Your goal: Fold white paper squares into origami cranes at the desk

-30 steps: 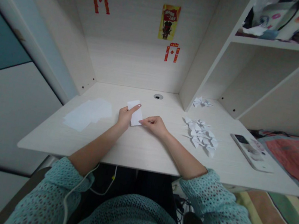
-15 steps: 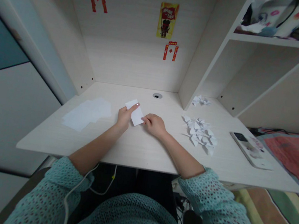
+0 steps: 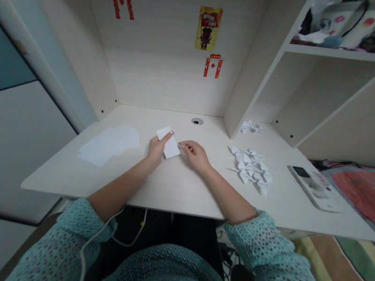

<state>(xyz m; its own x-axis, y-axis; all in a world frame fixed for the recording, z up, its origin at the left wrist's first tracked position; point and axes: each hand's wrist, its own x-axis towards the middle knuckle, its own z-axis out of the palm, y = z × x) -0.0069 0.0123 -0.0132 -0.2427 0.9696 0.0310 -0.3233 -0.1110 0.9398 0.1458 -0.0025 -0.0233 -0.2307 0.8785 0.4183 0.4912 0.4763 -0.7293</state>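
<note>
A small folded piece of white paper [image 3: 171, 148] is pinched in my left hand [image 3: 156, 147], with the thumb lying across its upper face. My right hand [image 3: 196, 155] is just right of the paper, its fingers loosely bent and slightly apart. The fingertips are close to the paper's right edge and hold nothing that I can see. To the left, several flat white paper sheets [image 3: 110, 143] lie overlapping on the desk. On the right is a pile of folded white paper pieces [image 3: 250, 165].
More folded paper pieces [image 3: 252, 127] lie at the back right, beside an upright divider [image 3: 247, 88]. A white phone-shaped object [image 3: 315, 189] rests near the right side of the white desk [image 3: 172, 190]. A cable hole [image 3: 197, 121] is at the back.
My right fingers have come off the paper's right corner and loosened, moving slightly up. My left hand keeps its pinch on the paper, nearly in the same place.
</note>
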